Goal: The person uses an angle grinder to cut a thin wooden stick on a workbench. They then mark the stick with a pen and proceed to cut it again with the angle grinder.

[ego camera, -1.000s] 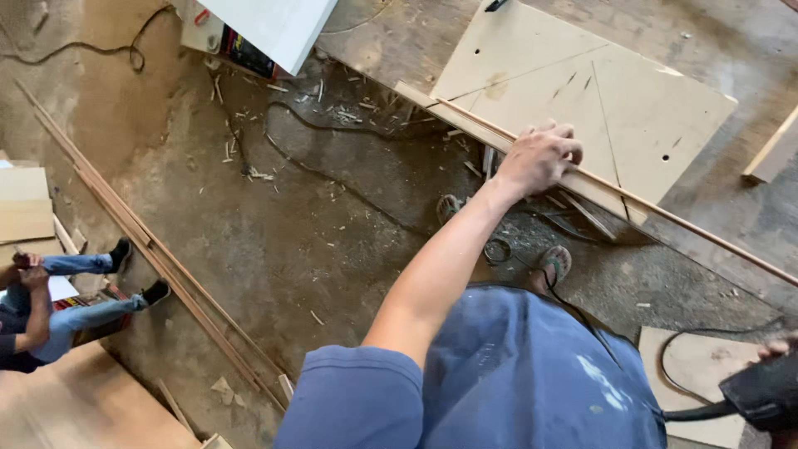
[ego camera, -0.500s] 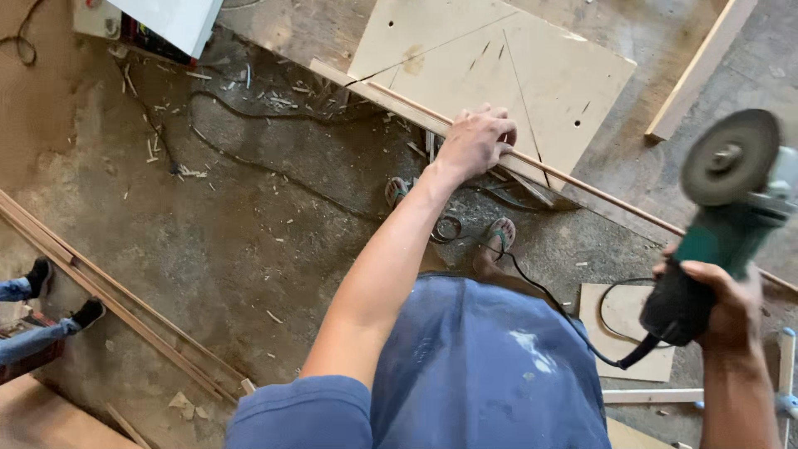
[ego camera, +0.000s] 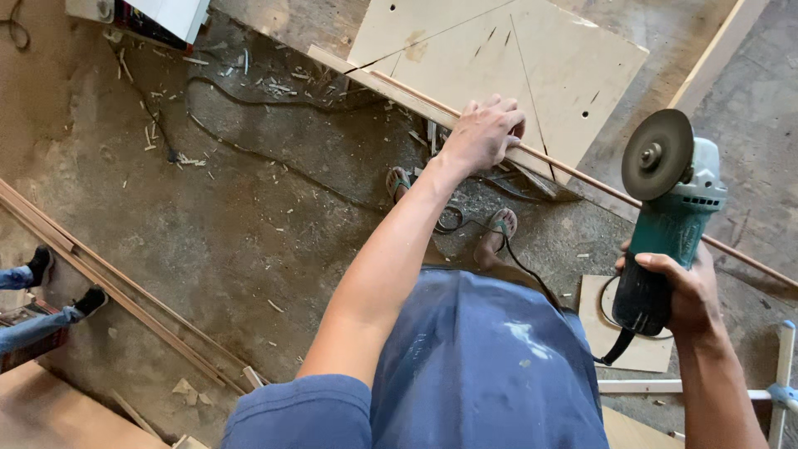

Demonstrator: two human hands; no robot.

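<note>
At the far left, the lower legs of another person in jeans and dark shoes [ego camera: 33,287] are seen on the concrete floor [ego camera: 208,224]. Long thin wooden strips [ego camera: 116,295] are laid diagonally beside them, and a corner of a wooden board [ego camera: 58,416] shows at the bottom left. Wood chips [ego camera: 166,125] are scattered higher up, near a black cable [ego camera: 274,158] that is run across the floor. At the top left, the edge of a white panel [ego camera: 179,12] is seen.

In the middle, the left hand [ego camera: 482,133] is stretched forward and closed over a long wooden strip [ego camera: 399,91], with the fingers curled over its far edge. The strip is laid across the near edge of a pale plywood sheet [ego camera: 499,50] marked with pencil lines and lying on the floor. Below the hand, the person's two feet in sandals [ego camera: 495,229] are seen above a blue shirt [ego camera: 474,366].

At the right, an angle grinder [ego camera: 669,208] with a teal body and a grey disc is gripped by its dark handle in the right hand [ego camera: 686,287], held up in the air, well apart from the strip. A small plywood offcut [ego camera: 632,349] lies below it, and a white metal frame [ego camera: 773,382] is seen at the right edge.
</note>
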